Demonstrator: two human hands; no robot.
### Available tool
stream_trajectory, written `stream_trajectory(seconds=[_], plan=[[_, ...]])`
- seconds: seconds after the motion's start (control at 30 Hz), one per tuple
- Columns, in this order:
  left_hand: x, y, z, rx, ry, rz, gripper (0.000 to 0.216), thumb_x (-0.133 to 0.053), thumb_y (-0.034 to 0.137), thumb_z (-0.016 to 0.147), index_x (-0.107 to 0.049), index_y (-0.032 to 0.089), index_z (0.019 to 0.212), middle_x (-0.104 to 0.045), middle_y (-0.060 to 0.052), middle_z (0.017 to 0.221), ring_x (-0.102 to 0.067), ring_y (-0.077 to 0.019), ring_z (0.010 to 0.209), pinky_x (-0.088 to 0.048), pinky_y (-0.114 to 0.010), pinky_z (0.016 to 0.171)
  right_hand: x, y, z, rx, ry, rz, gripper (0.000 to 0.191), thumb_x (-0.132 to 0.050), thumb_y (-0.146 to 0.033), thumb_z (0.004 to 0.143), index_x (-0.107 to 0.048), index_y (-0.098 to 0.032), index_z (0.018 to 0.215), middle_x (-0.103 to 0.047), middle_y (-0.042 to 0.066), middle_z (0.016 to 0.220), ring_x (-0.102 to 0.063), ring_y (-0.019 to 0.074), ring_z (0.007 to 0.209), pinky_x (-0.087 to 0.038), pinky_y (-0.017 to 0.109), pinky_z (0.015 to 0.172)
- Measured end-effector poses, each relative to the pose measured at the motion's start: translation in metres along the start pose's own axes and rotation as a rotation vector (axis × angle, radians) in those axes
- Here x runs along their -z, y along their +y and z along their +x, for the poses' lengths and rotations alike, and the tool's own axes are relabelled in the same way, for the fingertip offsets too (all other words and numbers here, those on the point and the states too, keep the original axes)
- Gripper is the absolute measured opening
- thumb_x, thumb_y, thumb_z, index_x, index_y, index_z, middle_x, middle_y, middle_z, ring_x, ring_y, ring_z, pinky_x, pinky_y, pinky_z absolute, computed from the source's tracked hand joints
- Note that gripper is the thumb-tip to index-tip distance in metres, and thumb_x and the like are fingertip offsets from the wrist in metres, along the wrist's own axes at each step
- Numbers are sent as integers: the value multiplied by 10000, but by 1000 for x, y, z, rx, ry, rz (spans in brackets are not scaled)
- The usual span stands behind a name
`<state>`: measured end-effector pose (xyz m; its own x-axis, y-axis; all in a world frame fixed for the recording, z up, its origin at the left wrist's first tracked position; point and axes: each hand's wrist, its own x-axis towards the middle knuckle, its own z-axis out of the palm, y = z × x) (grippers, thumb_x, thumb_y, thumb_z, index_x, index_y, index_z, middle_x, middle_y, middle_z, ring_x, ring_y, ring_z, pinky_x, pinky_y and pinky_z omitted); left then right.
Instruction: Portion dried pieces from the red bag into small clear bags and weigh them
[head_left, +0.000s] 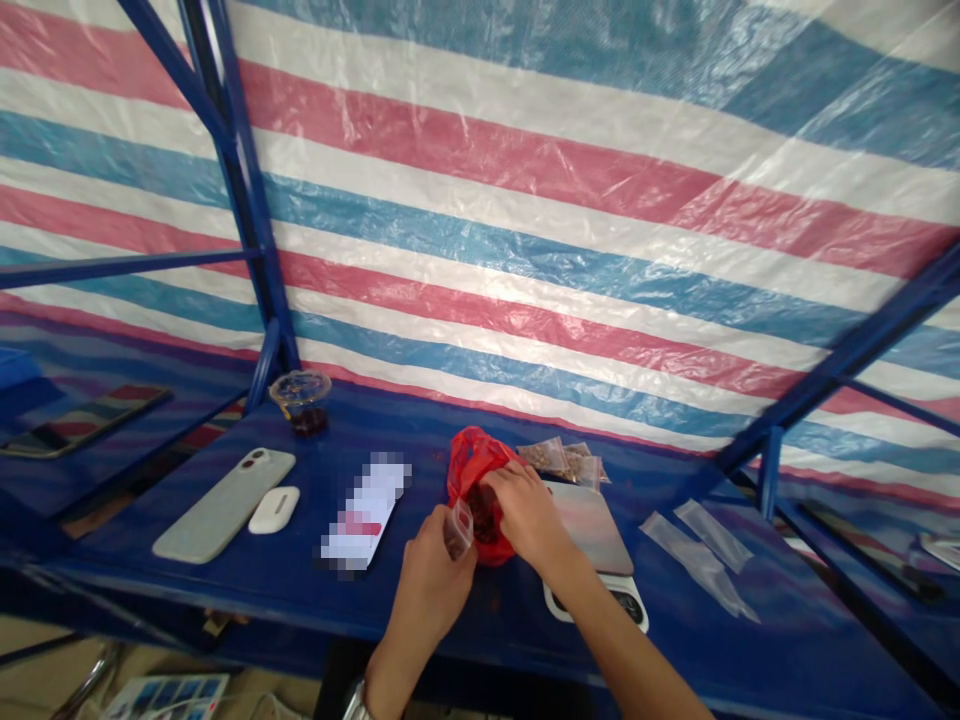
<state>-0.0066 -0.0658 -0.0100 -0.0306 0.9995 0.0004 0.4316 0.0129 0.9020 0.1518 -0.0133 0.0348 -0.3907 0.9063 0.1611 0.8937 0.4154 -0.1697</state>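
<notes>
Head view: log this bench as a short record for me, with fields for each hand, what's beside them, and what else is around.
Left hand: pinches a small clear plastic bag holding dark pieces
Right hand: at the mouth of a red plastic bag
Beside hands: kitchen scale; small packed bags
Also on bench: flat clear bags; smartphone; earbud case; lidded plastic cup
Surface: blue bench top
Backdrop: striped tarpaulin

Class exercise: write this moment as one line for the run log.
left hand: holds small clear bag | right hand: at mouth of red plastic bag | nearby: kitchen scale, phone
</notes>
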Motion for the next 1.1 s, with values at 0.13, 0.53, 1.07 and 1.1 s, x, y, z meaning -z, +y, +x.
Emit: stream_trajectory(seconds=[0.13,0.53,1.07,1.1], plan=[[-5,0,9,25,17,-165,114,-532,118,827,-541,226,860,-646,29,749,-625,-163,691,-426,-248,650,-5,1,0,9,-39,186,499,-558,55,692,-742,-218,1068,-752,74,1067,-658,251,1074,-474,324,934],[-1,-3,3,-137,184,-9,85,-565,278,902,-585,243,977,-662,31,768,-636,-166,654,-455,-267,657,1,17,-14,-135,116,801,300,-634,-69,782,-726,-197,1037,-773,59,1053,-711,232,970,-537,365,919],[-7,14,-1,-200,256,324,250,-580,194,917,-626,269,1151,-691,-54,1074,-663,-273,1047,-432,-448,958,35,-26,-34,156,209,523,466,-483,57,876,-718,-256,1129,-734,45,1156,-658,215,1115,-506,378,992],[-6,14,-1,-200,252,319,245,-578,197,918,-625,268,1147,-690,-55,1076,-661,-273,1047,-431,-448,955,35,-25,-33,141,205,536,460,-490,55,868,-723,-256,1114,-736,45,1148,-662,216,1108,-507,377,990]])
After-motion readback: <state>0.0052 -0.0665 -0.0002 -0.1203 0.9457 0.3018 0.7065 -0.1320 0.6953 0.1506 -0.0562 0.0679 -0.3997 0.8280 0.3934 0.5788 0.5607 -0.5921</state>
